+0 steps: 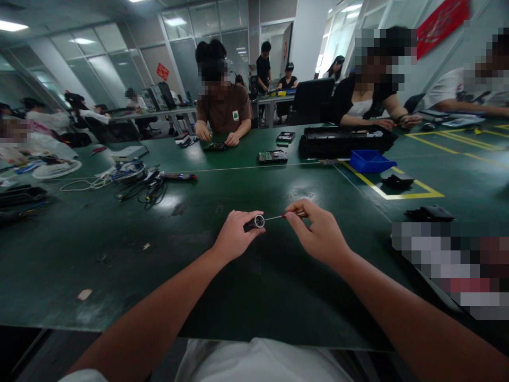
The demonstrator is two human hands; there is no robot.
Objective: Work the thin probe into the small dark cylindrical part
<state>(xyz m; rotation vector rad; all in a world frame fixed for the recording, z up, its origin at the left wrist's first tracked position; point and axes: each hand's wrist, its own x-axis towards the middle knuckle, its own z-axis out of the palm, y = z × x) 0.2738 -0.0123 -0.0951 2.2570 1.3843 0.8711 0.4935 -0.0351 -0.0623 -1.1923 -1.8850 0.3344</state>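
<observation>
Clamping the left hand (237,233) around a ring-ended cylinder (259,221) over the surface (159,276), pinching a screwdriver (283,216) in the right hand (317,231), aiming its shaft (273,217) toward nine o'clock at the cylinder.

We are looking out from one head-worn camera, facing forward and down over the green surface (167,254), viewing the left hand (234,236) and right hand (320,231) closely near mid-frame, with the glass wall (228,21) standing far beyond.

no legible text; markings on red banner (442,26) too blurred
</observation>
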